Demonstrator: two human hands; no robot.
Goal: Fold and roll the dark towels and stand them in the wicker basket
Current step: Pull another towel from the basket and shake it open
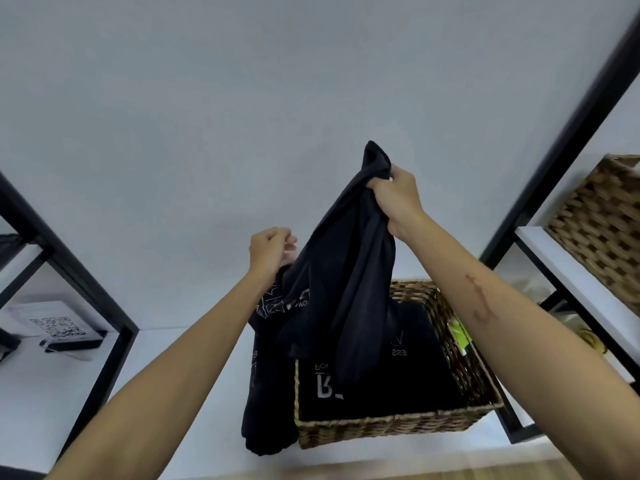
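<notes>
While right hand (396, 199) grips it, towel (346, 271) hangs below.

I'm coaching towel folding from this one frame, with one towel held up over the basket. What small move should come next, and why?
Probably bring the left hand across to take a free edge of the dark towel. The right hand grips it bunched, so it hangs crumpled above the wicker basket; spreading it comes before folding.

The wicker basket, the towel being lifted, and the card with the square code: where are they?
wicker basket (381, 429): head view, front woven wall.
lifted towel (346, 289): head view, middle of the hanging cloth.
code card (57, 325): head view, printed face.
</notes>
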